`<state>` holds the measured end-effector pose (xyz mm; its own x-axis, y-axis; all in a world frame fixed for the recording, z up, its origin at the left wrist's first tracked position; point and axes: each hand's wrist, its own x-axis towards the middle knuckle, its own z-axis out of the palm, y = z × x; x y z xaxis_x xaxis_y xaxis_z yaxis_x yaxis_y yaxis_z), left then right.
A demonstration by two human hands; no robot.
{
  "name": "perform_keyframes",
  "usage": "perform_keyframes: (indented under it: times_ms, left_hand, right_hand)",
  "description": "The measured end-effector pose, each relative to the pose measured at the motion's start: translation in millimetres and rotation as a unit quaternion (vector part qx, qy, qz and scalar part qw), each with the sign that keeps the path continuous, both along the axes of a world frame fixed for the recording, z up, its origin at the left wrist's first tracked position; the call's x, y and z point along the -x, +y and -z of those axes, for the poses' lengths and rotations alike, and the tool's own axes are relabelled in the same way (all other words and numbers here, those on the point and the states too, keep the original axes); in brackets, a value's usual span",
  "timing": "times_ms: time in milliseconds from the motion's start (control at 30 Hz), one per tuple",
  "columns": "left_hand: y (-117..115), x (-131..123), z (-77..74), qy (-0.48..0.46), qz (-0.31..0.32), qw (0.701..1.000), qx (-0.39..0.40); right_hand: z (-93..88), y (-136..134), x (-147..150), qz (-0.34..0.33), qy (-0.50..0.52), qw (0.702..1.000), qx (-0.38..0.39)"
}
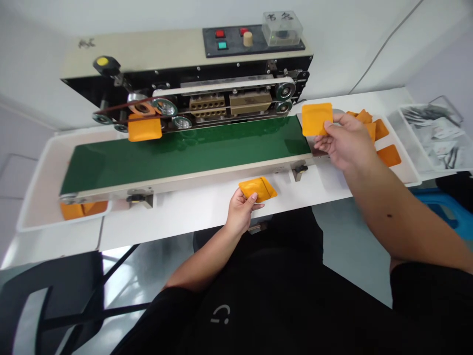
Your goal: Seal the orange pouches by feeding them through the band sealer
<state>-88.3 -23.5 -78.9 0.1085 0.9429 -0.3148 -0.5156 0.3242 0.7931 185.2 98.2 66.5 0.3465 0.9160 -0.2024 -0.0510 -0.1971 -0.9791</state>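
Note:
My left hand (240,211) grips a few overlapping orange pouches (254,187) just in front of the conveyor's near edge. Raised over the right end of the green conveyor belt (207,143), my right hand (349,138) pinches a single orange pouch (316,118) by its lower right corner. The band sealing machine (148,54) stands behind the belt, with rollers and brass blocks along its front. Another orange pouch (145,129) hangs at the rollers on the machine's left side. Whether the pouches contain anything cannot be seen.
A white tray (410,172) with loose orange pouches lies right of the belt, beside a clear bin (424,143) of small packets. Under the belt's left end, a white tray (37,192) holds more orange pouches. A black chair (55,296) stands lower left, a blue stool (443,209) at right.

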Motion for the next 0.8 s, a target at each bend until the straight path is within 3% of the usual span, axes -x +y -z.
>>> perform_keyframes:
  times_ms: [100, 267, 567, 667, 800]
  left_hand:
    - [1, 1, 1.1, -0.001, 0.0, 1.0, 0.003]
    - [4, 6, 2.4, 0.002, -0.004, 1.0, -0.001]
    - [5, 9, 6.0, -0.002, -0.007, 1.0, 0.003]
    - [4, 9, 4.9, 0.002, -0.009, 1.0, 0.002]
    - [5, 9, 3.7, 0.006, -0.01, 1.0, -0.004]
  right_hand:
    - [-13.0, 26, 6, -0.003, -0.005, 0.999, 0.05]
    - [-16.5, 47, 15, -0.035, -0.028, 0.997, 0.069]
    - [4.8, 81, 22, -0.088, 0.018, 0.995, 0.054]
    - [5.1, 69, 23, -0.071, -0.008, 0.997, 0.025]
    - [7.0, 13, 27, -0.028, -0.04, 0.997, -0.058]
